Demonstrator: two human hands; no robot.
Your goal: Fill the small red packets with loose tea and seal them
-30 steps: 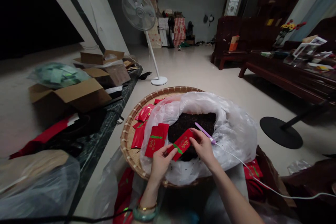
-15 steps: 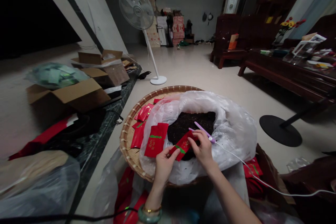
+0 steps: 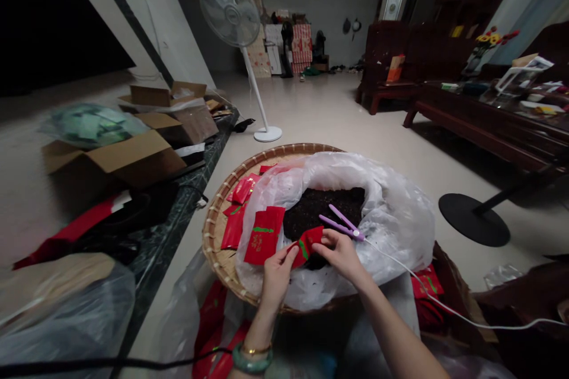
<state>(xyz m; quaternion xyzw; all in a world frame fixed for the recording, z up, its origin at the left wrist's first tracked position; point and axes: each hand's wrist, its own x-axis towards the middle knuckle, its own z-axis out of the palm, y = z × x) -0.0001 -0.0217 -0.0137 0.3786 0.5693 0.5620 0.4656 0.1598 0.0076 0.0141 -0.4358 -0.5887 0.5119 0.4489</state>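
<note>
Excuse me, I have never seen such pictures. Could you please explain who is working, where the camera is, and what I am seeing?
There is no robot here. These are a person's bare hands, seen by one camera on the head, looking forward and down.

Near the middle is a round woven tray. It bears an open plastic bag with dark loose material inside. Over this lies a purple tong-like tool with a white cord. Red packets lie on the tray's left side.

The left hand and right hand hold opposite ends of one small red packet between their fingers.
</note>
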